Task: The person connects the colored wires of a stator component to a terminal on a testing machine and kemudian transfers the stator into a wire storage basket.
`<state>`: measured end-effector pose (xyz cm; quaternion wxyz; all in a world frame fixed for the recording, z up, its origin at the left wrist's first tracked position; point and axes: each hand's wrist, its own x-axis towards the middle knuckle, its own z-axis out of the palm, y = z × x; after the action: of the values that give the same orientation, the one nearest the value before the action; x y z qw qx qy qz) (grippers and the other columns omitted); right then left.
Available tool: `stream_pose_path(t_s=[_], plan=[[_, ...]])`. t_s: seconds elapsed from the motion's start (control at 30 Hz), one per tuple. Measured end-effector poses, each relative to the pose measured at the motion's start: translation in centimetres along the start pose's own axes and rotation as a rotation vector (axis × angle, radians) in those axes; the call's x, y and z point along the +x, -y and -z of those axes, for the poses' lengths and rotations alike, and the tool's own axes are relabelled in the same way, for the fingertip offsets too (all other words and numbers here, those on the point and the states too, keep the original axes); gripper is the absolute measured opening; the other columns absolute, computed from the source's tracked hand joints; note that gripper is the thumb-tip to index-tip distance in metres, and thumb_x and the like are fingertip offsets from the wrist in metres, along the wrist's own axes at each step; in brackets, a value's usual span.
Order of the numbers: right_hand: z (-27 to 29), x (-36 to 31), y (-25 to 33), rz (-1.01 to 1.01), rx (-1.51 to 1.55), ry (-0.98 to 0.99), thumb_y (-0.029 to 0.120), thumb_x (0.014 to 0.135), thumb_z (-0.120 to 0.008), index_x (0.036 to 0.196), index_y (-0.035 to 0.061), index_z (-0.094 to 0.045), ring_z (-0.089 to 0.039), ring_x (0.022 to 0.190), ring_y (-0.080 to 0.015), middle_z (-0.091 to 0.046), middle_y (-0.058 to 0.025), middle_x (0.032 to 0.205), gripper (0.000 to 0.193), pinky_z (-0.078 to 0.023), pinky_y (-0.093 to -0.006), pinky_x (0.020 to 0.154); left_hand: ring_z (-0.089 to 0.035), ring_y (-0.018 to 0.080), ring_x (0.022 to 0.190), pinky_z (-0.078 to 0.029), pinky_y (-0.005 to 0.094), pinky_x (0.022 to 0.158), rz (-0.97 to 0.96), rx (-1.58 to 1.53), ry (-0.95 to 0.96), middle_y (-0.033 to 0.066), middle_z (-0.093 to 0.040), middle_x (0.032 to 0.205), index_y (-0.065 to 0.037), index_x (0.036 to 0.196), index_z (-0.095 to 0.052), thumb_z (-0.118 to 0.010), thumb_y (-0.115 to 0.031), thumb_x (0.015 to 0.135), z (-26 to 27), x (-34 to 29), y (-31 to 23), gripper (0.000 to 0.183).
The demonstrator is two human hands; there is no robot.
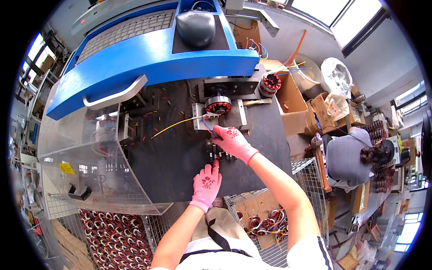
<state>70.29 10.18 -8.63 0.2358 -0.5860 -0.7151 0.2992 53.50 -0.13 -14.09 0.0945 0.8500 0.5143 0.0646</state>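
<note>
The blue wire [207,126] appears pinched by the right hand [231,140], its length slanted from eleven to five o'clock. From that grip, the black clips [210,153] lie at six o'clock, met by the left hand [207,183]; whether anything is gripped there cannot be told. The coil [218,108] is mounted at twelve.

A factory workshop: piled motor stators [114,238], a black workbench [180,175], a cardboard box [292,101].
</note>
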Motion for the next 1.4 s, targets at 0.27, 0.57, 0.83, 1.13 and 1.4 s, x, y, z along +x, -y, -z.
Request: stream_pose_path(t_s=[0.27, 0.57, 0.83, 1.13, 1.4], plan=[[-1.2, -0.6, 0.1, 0.032, -0.160, -0.118, 0.021, 0.081, -0.069, 0.093, 0.0063, -0.060, -0.065, 0.073, -0.0291, -0.065, -0.0124, 0.078, 0.022, -0.049, -0.0379, 0.064, -0.061, 0.0138, 0.073, -0.048, 0.0228, 0.062, 0.630, -1.699, -0.444, 0.0028, -0.060, 0.087, -0.012, 0.106, -0.063, -0.065, -0.031, 0.092, 1.9, 4.6, 3.2, 0.024], [-2.5, 2.1, 5.4, -0.435, 1.238, 0.309, 0.034, 0.094, -0.063, 0.099, 0.0058, -0.065, -0.046, 0.058, -0.0042, -0.053, 0.0054, 0.068, 0.029, -0.035, -0.0207, 0.051, -0.057, 0.0115, 0.065, -0.041, 0.0192, 0.049, 0.244, -2.068, -0.579, 0.0038, -0.065, 0.084, -0.005, 0.110, -0.061, -0.039, -0.053, 0.098, 9.7, 5.6, 5.0, 0.055], [0.4, 0.2, 3.3, -0.233, 0.463, 0.103, 0.015, 0.091, -0.061, 0.090, 0.0014, -0.053, -0.059, 0.061, -0.0102, -0.062, -0.0037, 0.071, 0.015, -0.047, -0.0259, 0.058, -0.061, 0.0206, 0.082, -0.052, 0.0314, 0.070, 0.102, -0.680, -0.245, 0.0084, -0.055, 0.106, -0.006, 0.131, -0.051, -0.063, -0.024, 0.088, 5.7, -0.3, 0.8, 0.048], [-0.5, -0.1, 1.8, -0.015, 0.045, -0.055, 0.015, 0.088, -0.062, 0.093, 0.0011, -0.053, -0.064, 0.070, -0.0319, -0.064, -0.0153, 0.074, 0.017, -0.049, -0.0382, 0.064, -0.055, 0.0216, 0.091, -0.046, 0.0384, 0.073, 0.007, 0.037, -0.027, 0.0060, -0.051, 0.108, -0.008, 0.138, -0.044, -0.060, -0.035, 0.084, 0.8, -0.5, 0.8, 0.063], [-1.4, 0.2, 1.4, 0.030, -0.109, -0.048, 0.017, 0.087, -0.063, 0.093, 0.0037, -0.053, -0.062, 0.084, -0.0380, -0.065, -0.0170, 0.084, 0.018, -0.049, -0.0441, 0.070, -0.054, 0.0216, 0.093, -0.046, 0.0384, 0.076, 0.002, 0.034, -0.005, 0.0060, -0.050, 0.108, -0.007, 0.137, -0.044, -0.059, -0.035, 0.084, 0.7, -0.3, 1.2, 0.062]])
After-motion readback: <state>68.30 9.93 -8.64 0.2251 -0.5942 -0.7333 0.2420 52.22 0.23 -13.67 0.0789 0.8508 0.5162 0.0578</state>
